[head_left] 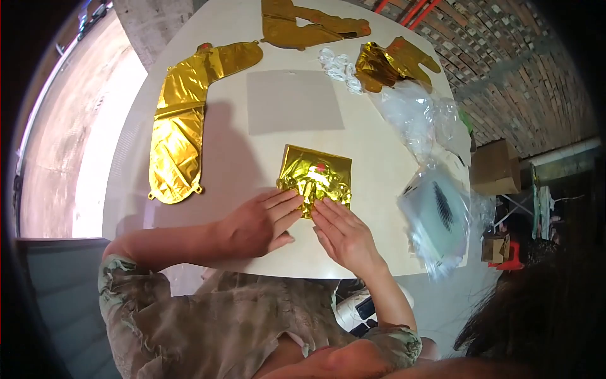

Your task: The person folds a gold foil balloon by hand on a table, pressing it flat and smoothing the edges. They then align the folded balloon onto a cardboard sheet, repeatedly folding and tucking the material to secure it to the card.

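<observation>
A folded gold foil balloon [315, 177] lies on the round white table [372, 164] near its front edge. My left hand [260, 224] lies flat with its fingertips touching the foil's lower left edge. Fingers of my right hand [344, 235] press against the foil's lower right edge. Both hands have their fingers stretched out and grip nothing.
A long flat gold foil balloon [180, 123] lies at the left. More gold foil pieces [303, 25] [391, 62] lie at the far side. A grey sheet [293, 101] sits mid-table. Clear plastic bags [435, 215] pile at the right edge. A cardboard box [495, 167] stands beyond.
</observation>
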{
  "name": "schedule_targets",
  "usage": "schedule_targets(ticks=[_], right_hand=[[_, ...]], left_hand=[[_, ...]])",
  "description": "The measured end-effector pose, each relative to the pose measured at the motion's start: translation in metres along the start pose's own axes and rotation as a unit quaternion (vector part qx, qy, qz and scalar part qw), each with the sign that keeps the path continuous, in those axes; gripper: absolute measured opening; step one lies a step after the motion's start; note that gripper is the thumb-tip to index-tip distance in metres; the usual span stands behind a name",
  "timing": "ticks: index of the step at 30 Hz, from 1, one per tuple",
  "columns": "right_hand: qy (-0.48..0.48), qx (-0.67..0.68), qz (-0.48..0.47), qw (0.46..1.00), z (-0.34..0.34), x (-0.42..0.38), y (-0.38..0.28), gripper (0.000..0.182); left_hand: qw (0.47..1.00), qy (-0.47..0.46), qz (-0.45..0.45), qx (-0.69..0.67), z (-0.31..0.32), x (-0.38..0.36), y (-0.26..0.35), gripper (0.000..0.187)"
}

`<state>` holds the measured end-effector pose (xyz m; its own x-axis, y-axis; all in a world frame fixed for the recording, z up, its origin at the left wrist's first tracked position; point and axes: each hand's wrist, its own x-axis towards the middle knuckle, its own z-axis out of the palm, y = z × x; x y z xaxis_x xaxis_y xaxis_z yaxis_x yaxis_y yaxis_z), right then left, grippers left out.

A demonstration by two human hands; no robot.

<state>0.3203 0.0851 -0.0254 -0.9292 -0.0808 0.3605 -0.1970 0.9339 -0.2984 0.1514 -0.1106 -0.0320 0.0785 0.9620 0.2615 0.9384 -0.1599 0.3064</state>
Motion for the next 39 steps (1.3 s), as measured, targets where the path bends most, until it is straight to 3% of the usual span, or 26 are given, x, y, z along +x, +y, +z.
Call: schedule_targets(ticks=[2, 3, 5, 8, 10, 12, 15, 22, 29, 33, 36, 38, 39], right_hand=[[-0.002, 0.001, 0.004, 1.0, 0.001, -0.001, 0.0, 0.033], [-0.007, 0.0, 0.007, 1.0, 0.001, -0.001, 0.0, 0.033], [-0.01, -0.017, -0.001, 1.0, -0.001, 0.002, -0.002, 0.034], [0.003, -0.067, -0.016, 0.998, -0.008, 0.009, -0.008, 0.032], [0.022, -0.097, -0.028, 0.995, -0.013, 0.015, -0.013, 0.03], [-0.055, -0.142, -0.03, 0.988, -0.015, 0.019, -0.017, 0.024], [-0.084, -0.191, -0.05, 0.977, -0.01, 0.021, -0.018, 0.019], [-0.059, -0.2, -0.048, 0.977, -0.004, 0.027, -0.018, 0.008], [0.004, -0.103, 0.017, 0.995, -0.001, 0.029, -0.006, 0.014], [0.029, -0.05, 0.042, 0.997, -0.011, 0.033, -0.002, 0.012], [0.012, -0.027, 0.079, 0.996, -0.02, 0.032, 0.0, 0.011], [0.005, -0.018, 0.094, 0.995, -0.037, 0.031, 0.005, 0.012], [0.091, 0.104, 0.118, 0.983, -0.053, 0.029, 0.009, 0.021]], left_hand=[[0.996, 0.064, 0.017, 0.052, -0.002, 0.013, 0.0, 0.035], [0.997, 0.062, 0.014, 0.054, -0.002, 0.016, 0.0, 0.035], [0.99, 0.101, 0.048, 0.092, 0.0, 0.023, -0.001, 0.012], [0.984, 0.14, 0.05, 0.096, 0.002, 0.029, -0.001, 0.005], [0.984, 0.141, 0.049, 0.1, 0.0, 0.032, 0.0, 0.005], [0.984, 0.138, 0.046, 0.105, -0.001, 0.033, -0.001, 0.005], [0.985, 0.122, 0.057, 0.107, 0.0, 0.037, -0.002, 0.006], [0.989, 0.099, 0.017, 0.11, 0.002, 0.039, 0.003, 0.008], [0.955, 0.189, 0.021, 0.228, 0.01, 0.05, 0.008, 0.007], [0.952, 0.197, 0.022, 0.231, 0.015, 0.053, 0.007, 0.01], [0.951, 0.182, 0.05, 0.244, 0.011, 0.056, -0.006, 0.009], [0.981, 0.1, 0.054, 0.158, -0.014, 0.059, -0.013, 0.007], [0.98, 0.1, 0.055, 0.161, -0.038, 0.063, -0.005, 0.007]])
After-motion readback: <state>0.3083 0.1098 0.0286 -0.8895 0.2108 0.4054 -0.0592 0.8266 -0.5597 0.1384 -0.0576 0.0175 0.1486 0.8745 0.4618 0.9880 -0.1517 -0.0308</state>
